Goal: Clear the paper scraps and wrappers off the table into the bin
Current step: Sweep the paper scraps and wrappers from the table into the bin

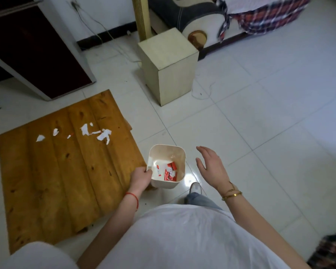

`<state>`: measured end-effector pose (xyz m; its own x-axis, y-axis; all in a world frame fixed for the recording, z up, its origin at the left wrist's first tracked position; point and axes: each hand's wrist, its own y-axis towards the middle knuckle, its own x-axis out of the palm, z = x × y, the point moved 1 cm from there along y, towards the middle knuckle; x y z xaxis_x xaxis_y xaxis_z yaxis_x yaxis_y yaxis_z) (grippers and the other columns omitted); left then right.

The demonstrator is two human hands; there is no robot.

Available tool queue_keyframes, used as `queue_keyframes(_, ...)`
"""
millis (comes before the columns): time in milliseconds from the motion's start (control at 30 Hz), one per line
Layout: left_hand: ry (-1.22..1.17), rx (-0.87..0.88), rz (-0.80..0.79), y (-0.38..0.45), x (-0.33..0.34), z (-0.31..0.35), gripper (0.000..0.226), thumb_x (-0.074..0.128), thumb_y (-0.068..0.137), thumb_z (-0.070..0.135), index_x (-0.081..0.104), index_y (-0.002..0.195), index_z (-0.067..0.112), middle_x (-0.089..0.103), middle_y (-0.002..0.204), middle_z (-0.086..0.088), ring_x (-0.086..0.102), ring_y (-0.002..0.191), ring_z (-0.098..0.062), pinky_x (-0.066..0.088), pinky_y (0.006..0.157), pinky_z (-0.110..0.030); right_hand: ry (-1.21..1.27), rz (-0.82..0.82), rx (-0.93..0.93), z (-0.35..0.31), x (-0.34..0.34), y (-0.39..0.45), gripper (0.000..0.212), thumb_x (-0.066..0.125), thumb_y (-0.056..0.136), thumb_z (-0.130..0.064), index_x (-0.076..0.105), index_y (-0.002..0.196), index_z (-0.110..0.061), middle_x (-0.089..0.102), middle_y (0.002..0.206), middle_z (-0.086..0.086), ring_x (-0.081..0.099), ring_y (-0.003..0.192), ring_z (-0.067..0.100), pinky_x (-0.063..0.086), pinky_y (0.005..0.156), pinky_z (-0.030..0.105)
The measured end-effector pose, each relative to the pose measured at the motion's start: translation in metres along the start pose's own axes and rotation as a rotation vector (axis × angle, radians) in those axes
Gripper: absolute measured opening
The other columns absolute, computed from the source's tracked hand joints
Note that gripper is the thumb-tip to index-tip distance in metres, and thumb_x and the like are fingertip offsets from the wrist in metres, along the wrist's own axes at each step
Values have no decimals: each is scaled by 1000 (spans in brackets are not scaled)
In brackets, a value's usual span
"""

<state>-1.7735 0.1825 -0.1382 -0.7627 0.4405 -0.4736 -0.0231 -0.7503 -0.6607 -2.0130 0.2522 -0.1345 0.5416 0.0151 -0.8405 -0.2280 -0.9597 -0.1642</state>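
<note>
A small cream bin (175, 150) hangs just off the right edge of the low wooden table (62, 171). My left hand (141, 177) grips its near-left rim. Red and white wrappers (169, 171) lie in the bin's bottom. Several white paper scraps (104, 135) and a small red-and-white bit (70, 135) are strewn across the far half of the table. To the right of the bin my right hand (211, 166) hovers open, fingers spread, holding nothing.
A cream box-shaped stand (169, 66) sits on the tiled floor beyond the bin, with loose cables around it. A dark cabinet (33, 51) stands at the back left, a sofa (202, 14) at the back. My foot (195, 188) is below the bin.
</note>
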Motion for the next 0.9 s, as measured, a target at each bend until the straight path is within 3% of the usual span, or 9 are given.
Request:
queue_keyframes(200,-41,-15,63,20,46,75,24,47,86,9,67,73,5,65,77,-13,57,71,-25,38,53,-23,-24,-21,-87,52,-60,62,42,47,97,-24,46,138,-11,49,141,6,42,131,21,28,110,30)
queue_keyframes(400,-111,-95,142,46,61,119,26,49,87,15,70,79,1,71,88,-16,61,77,-29,41,56,-25,-36,-30,-153,72,-86,121,41,48,96,-21,48,135,-9,52,137,8,45,128,25,33,108,34)
queue_keyframes(600,-200,-143,222,81,52,141,26,50,86,16,71,86,1,72,93,-16,66,87,-33,54,76,-37,-35,-79,-239,67,-88,190,38,48,96,-19,51,133,-7,56,133,9,46,125,26,36,107,35)
queue_keyframes(900,-349,-268,315,175,5,179,31,49,90,15,66,111,0,68,113,-19,65,101,-34,55,86,-39,-110,-209,-427,8,-78,351,37,47,97,-20,51,131,-8,57,131,10,47,123,27,36,105,36)
